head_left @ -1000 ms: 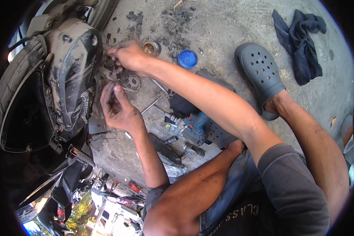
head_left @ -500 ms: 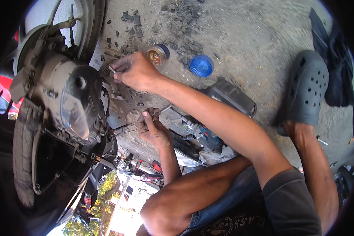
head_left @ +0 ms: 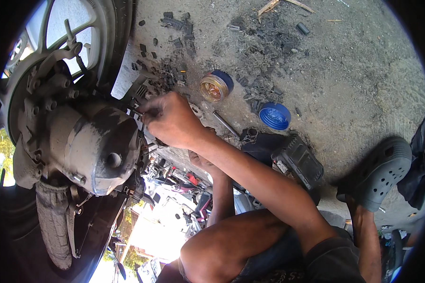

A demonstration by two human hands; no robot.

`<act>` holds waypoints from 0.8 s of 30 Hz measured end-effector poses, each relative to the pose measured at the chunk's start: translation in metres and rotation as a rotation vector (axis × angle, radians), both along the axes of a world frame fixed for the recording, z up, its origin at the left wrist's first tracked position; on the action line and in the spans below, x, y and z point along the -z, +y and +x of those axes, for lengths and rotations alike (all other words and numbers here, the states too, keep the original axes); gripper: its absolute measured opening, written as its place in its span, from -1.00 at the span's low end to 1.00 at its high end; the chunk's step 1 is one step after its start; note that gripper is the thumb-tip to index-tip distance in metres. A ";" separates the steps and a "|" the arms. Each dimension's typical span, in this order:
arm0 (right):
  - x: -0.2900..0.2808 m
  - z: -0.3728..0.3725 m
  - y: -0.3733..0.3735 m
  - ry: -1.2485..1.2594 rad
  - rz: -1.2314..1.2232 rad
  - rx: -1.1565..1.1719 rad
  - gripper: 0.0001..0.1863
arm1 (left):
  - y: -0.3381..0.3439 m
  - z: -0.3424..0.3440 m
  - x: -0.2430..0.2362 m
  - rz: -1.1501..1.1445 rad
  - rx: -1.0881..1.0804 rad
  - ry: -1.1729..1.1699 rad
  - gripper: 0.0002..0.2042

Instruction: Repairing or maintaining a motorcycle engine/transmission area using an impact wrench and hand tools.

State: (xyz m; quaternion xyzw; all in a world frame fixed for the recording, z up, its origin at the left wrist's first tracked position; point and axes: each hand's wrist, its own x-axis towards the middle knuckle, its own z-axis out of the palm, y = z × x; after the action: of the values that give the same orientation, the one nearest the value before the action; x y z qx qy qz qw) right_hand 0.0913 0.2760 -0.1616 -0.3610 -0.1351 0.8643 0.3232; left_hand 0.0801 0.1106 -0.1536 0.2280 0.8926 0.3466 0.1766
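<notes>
My right hand (head_left: pixel 172 120) is closed, its fingers pinching a short, thin metal piece, like a bolt (head_left: pixel 136 112), at the edge of a motorcycle's dusty casing (head_left: pixel 92 146). Whether the piece sits in a hole there is hidden. Behind my right forearm is my left hand (head_left: pixel 200 159). Its fingers are mostly covered, so what it holds cannot be seen. Near both hands a metal rod (head_left: pixel 226 124) slants over the ground. An open jar of amber grease (head_left: pixel 214 88) lies tipped beyond my right hand, with a blue lid (head_left: pixel 275 116) to its right.
The motorcycle's wheel (head_left: pixel 113 42) stands at the far left. A black plastic case (head_left: pixel 298 160) lies right of my forearm. Dark dirt clumps (head_left: pixel 269 56) are scattered over the concrete. My foot in a grey clog (head_left: pixel 387 172) is at the right.
The view has shifted, bringing the casing closer. My right hand has brought the small metal piece to the casing's edge. My left hand is now mostly behind my right forearm.
</notes>
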 end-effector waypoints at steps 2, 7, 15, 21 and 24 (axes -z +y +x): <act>0.008 0.001 -0.005 0.012 -0.026 -0.072 -0.76 | 0.000 0.001 0.003 -0.043 0.089 0.076 -0.71; 0.017 -0.001 0.014 0.032 0.063 -0.095 -0.73 | 0.009 -0.002 0.005 -0.131 0.332 0.268 -0.73; 0.015 -0.011 0.029 0.045 0.138 -0.190 -0.71 | 0.019 -0.009 0.003 -0.252 0.696 0.594 -0.76; 0.010 -0.020 0.012 0.045 -0.006 -0.018 -0.70 | -0.003 -0.004 0.012 -0.033 0.124 0.169 -0.75; -0.004 -0.033 0.004 -0.011 -0.112 0.065 -0.71 | -0.005 -0.011 -0.009 -0.254 0.596 0.595 -0.73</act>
State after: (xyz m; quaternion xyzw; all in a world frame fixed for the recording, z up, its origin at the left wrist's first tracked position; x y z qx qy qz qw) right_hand 0.0580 0.2798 -0.1572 -0.3877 -0.0765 0.8574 0.3298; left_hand 0.0689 0.1052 -0.1441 0.5421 0.8352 0.0871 0.0306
